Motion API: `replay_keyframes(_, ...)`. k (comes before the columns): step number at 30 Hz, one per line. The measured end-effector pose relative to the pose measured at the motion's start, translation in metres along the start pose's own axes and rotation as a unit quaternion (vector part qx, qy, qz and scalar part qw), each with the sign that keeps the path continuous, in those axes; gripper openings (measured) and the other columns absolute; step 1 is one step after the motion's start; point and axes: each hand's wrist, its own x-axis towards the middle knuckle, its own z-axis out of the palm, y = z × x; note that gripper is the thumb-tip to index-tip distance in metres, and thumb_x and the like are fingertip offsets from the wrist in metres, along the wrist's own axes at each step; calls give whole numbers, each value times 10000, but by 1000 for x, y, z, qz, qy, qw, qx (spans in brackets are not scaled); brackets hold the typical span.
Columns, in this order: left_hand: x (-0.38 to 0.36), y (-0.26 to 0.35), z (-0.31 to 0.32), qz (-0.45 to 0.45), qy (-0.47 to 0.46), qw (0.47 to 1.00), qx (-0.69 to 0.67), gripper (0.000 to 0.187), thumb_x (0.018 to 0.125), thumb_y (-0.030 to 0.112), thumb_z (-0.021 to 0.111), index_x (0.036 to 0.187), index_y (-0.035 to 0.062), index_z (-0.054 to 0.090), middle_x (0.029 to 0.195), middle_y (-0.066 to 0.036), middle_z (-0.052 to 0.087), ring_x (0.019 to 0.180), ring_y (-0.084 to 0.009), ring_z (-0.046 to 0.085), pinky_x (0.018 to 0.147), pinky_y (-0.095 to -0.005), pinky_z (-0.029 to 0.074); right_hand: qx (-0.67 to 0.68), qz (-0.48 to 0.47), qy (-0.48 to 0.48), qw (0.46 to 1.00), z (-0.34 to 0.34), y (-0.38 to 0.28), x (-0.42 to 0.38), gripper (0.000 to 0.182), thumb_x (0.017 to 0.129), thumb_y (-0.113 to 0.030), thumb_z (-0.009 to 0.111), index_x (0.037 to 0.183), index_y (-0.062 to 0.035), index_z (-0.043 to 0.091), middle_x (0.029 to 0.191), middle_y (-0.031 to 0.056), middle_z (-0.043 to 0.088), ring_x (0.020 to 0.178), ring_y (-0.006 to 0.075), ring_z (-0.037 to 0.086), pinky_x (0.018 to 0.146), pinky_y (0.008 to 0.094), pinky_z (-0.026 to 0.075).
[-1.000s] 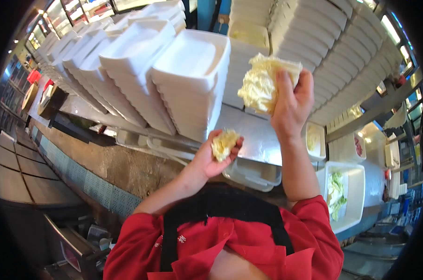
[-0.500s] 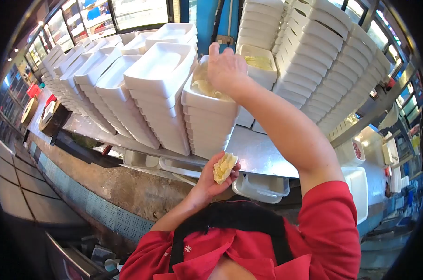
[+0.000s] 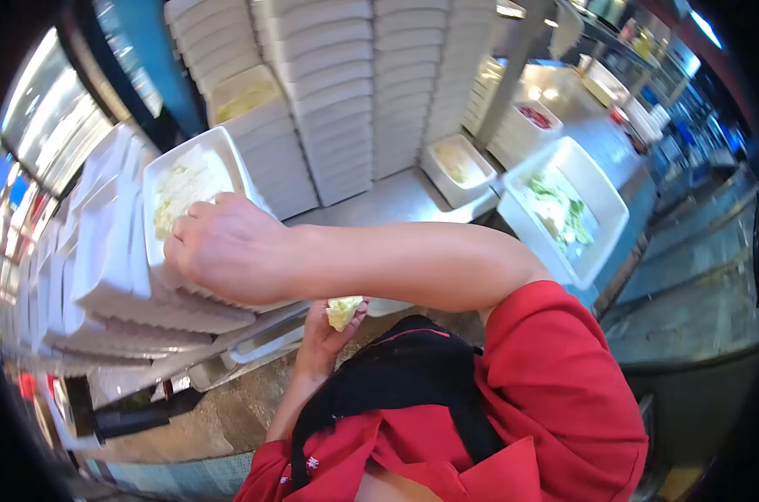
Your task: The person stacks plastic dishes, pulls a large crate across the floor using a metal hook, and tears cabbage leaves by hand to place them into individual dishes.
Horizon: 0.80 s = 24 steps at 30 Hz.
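Observation:
Below my right forearm, my left hand (image 3: 319, 341) is closed around a small bunch of pale yellow cabbage leaves (image 3: 343, 313). My right hand (image 3: 227, 244) reaches to the left, over the near edge of a white tray (image 3: 237, 157) on top of a stack. Its fingers curl downward at the pale cabbage (image 3: 189, 181) that fills this tray. The fingertips are hidden, so what they grip does not show.
Tall stacks of white trays (image 3: 323, 100) line the back of the metal counter (image 3: 388, 199). At right are a small tray (image 3: 471, 194) with pale food and a larger white tub (image 3: 599, 180) holding green leaves. More stacked trays (image 3: 103, 243) crowd the left.
The view has swung right, bringing the tub of green leaves into sight. My right hand stays at the cabbage tray, now knuckles up. My left hand still holds its cabbage leaves.

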Motion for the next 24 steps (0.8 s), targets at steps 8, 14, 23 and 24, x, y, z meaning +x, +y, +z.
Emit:
replay_keyframes(8,48,-27,-7,-89,88,992,14,359,908,283,480,1145,15,512,1079,-132,595,951,-259,593,786,-423,502,-72,107,-22,991,-92,90,-199,238,590,-103,694,786,-93,558,748,52,554,742,260,546,677,372,430)
replay_keyframes(14,80,-33,8,-78,48,996,12,338,944,259,424,1188,34,491,1170,-138,554,1018,-250,568,785,-370,498,-256,160,-95,949,-86,201,-317,155,642,-143,653,769,-128,566,732,-5,555,808,188,523,775,325,371)
replay_keyframes(23,103,-28,38,38,82,993,81,375,892,78,470,1263,59,421,1205,-125,513,1100,-274,520,946,-421,432,-308,284,-245,874,-55,267,-355,97,725,-155,567,792,-162,637,807,-3,591,887,183,547,756,346,393)
replay_keyframes(24,107,-26,44,66,82,990,95,401,874,37,471,1270,57,411,1209,-114,505,1109,-258,512,949,-419,426,-311,276,-219,883,-55,271,-358,96,726,-165,566,790,-161,637,823,7,595,889,186,547,753,345,395)
